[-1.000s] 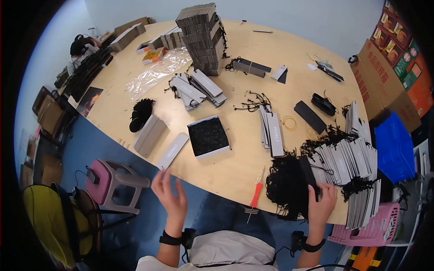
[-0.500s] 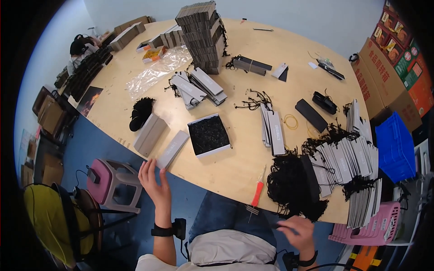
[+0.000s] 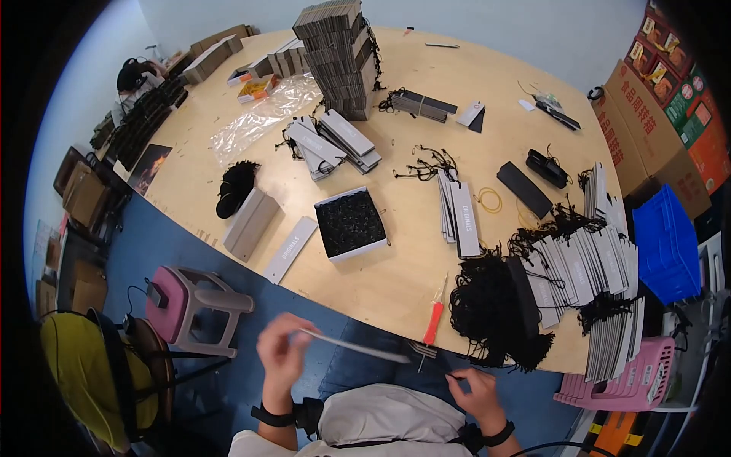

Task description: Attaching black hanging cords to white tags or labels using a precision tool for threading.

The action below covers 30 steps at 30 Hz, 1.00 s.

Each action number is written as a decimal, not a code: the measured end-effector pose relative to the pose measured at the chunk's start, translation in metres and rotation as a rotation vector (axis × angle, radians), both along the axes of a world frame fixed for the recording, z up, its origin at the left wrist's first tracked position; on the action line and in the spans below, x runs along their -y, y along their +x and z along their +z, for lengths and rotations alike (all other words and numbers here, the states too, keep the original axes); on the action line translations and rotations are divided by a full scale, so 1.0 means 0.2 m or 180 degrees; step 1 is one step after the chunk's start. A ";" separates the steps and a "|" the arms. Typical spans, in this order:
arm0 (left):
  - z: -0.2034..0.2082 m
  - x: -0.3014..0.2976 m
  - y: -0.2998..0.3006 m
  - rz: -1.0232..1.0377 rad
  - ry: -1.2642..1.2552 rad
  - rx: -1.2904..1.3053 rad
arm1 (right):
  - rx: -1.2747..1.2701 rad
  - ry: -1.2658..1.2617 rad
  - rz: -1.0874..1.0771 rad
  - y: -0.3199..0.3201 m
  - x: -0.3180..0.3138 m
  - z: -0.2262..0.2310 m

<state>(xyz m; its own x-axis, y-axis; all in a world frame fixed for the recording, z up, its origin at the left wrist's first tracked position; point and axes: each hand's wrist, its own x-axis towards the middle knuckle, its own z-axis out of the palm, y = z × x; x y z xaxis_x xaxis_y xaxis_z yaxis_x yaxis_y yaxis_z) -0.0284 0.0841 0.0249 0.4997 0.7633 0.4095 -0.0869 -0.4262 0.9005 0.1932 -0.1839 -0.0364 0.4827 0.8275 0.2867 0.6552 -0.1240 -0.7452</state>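
My left hand [image 3: 280, 358] is below the table edge, over my lap, and pinches one end of a long thin grey tag [image 3: 358, 346] that points right. My right hand [image 3: 476, 388] is lower right, also over my lap, with its fingers pinched on what looks like a thin black string [image 3: 454, 375] near the tag's far end. Just above, a big heap of black strings [image 3: 491, 308] lies on the round wooden table [image 3: 396, 282]. A red-handled tool [image 3: 434, 324] lies at the table's near edge.
A white box of black bits [image 3: 350, 223], fanned grey tags [image 3: 586, 263] and tag stacks [image 3: 335, 46] cover the table. A pink stool [image 3: 190, 301] and a yellow chair [image 3: 84, 365] stand at the left. A blue crate [image 3: 666, 244] and cardboard boxes [image 3: 662, 99] stand at the right.
My left hand dropped from near the table edge and now holds a grey tag. My right hand drew back from the black string heap to my lap.
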 end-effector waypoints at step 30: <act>-0.10 0.36 0.40 -0.1042 0.1393 -0.1064 | 0.1694 -0.0507 -0.2102 0.41 -0.15 0.34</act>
